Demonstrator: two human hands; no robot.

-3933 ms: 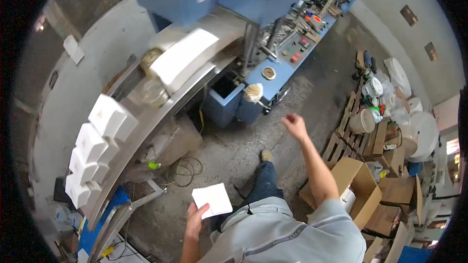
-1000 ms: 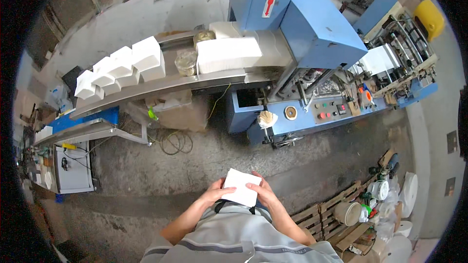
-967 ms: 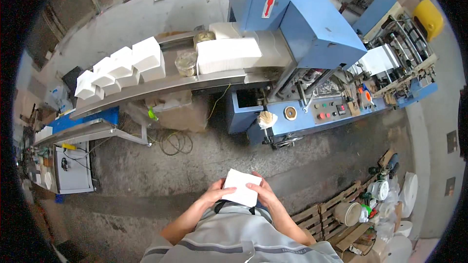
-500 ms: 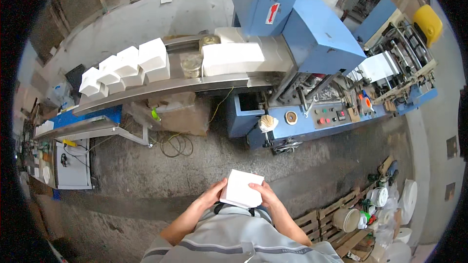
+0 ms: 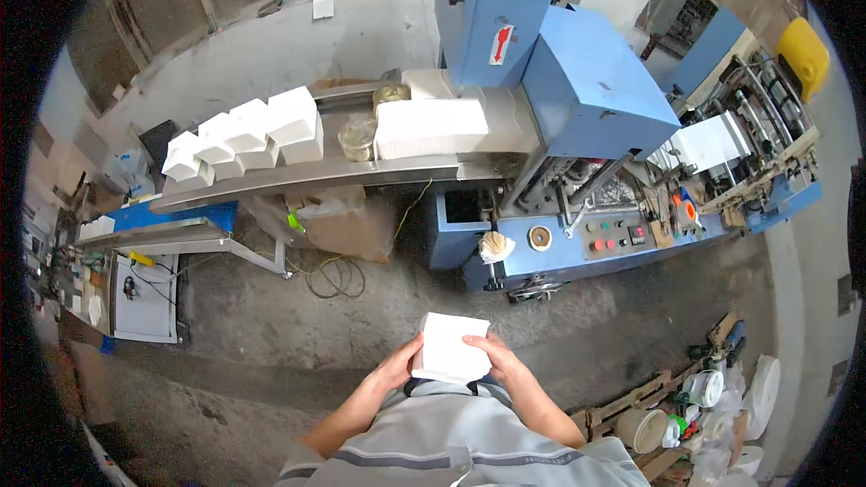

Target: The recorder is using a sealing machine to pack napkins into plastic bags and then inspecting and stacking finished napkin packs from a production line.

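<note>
Close to my body I hold a stack of white paper napkins between both hands. Along the stack's left edge, my left hand is closed, its fingers mostly out of sight beneath. My right hand grips the opposite side, with the thumb lying over the top sheet. Ahead, a metal conveyor trough carries several white napkin stacks at its left. A long row of upright napkins lies on it nearer the machine, with a round clear weight-like object at the row's left end.
A blue machine with a button panel stands ahead on the right. A cable coils on the floor beneath the trough. To the lower right are a wooden pallet, a bucket and paper rolls. A blue belt runs at left.
The view has shifted slightly, so the trough and machine appear a little lower and further right. The napkin stack stays in both hands, turned a little.
</note>
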